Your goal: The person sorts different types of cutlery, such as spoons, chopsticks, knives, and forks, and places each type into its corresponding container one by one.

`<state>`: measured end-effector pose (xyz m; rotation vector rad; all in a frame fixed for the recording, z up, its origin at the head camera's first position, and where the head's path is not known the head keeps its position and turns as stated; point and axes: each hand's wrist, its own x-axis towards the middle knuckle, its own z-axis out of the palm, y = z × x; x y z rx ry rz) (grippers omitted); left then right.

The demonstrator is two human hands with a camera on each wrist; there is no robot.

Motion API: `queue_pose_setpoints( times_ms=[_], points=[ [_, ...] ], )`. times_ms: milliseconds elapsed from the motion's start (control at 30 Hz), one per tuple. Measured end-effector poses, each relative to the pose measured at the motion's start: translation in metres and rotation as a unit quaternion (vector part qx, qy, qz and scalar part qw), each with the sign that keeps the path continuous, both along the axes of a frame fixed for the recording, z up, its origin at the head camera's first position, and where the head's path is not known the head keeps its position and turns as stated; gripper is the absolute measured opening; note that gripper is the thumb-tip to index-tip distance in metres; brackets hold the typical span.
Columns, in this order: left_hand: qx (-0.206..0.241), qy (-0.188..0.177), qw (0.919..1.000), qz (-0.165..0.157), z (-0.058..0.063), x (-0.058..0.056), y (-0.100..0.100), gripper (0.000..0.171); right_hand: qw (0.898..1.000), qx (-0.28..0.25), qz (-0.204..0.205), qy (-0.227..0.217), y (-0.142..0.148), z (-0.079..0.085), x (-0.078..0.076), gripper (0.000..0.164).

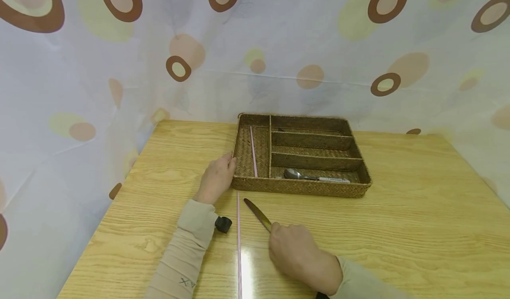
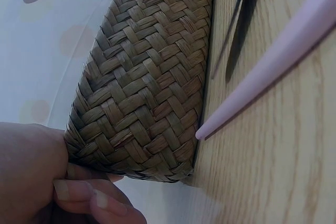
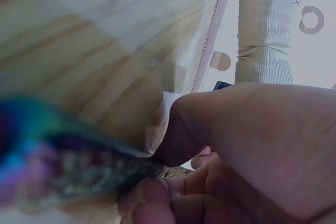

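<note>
A woven cutlery tray with several compartments lies on the table. My left hand grips its left side near the front corner; in the left wrist view the fingers curl at that corner. My right hand holds a table knife by its handle, the blade pointing forward and left toward the tray. The handle shows a rainbow sheen in the right wrist view. Between the hands, a pink chopstick lies on the table with its thin tip close to the tray's front wall.
Another pink chopstick lies in the tray's left compartment. A spoon with a patterned handle rests in the front right compartment. Something small and dark shows in the back compartment. A spotted cloth hangs behind the wooden table.
</note>
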<state>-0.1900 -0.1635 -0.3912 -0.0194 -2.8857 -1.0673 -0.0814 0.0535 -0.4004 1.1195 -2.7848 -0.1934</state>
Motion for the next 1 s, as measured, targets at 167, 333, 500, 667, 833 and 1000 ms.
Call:
queue_pose_setpoints(
  times_ms=[167, 333, 500, 667, 833, 1000],
  points=[
    [-0.009, 0.005, 0.9999, 0.001, -0.001, 0.0, 0.0, 0.042, 0.999, 0.012, 0.001, -0.041, 0.006, 0.002, -0.003, 0.018],
    [-0.013, 0.009, 0.9999, -0.001, -0.003, -0.001, 0.0, 0.042, 0.998, -0.007, -0.002, -0.069, 0.012, 0.004, -0.009, 0.016],
    [-0.002, 0.006, 1.0, -0.005, -0.003, -0.001, -0.001, 0.043, 0.996, -0.054, 0.017, -0.065, 0.02, 0.009, -0.015, 0.014],
    [-0.008, 0.008, 0.9999, -0.005, -0.002, -0.001, -0.002, 0.043, 0.993, -0.061, 0.062, -0.084, 0.027, 0.017, -0.021, 0.015],
    [-0.01, 0.005, 0.9999, -0.002, -0.001, 0.0, -0.001, 0.043, 0.985, -0.071, 0.088, -0.128, 0.032, 0.026, -0.027, 0.016],
    [-0.011, 0.011, 0.9998, -0.009, -0.001, 0.0, -0.001, 0.043, 0.971, -0.105, 0.077, -0.199, 0.04, 0.034, -0.035, 0.011]
  ],
)
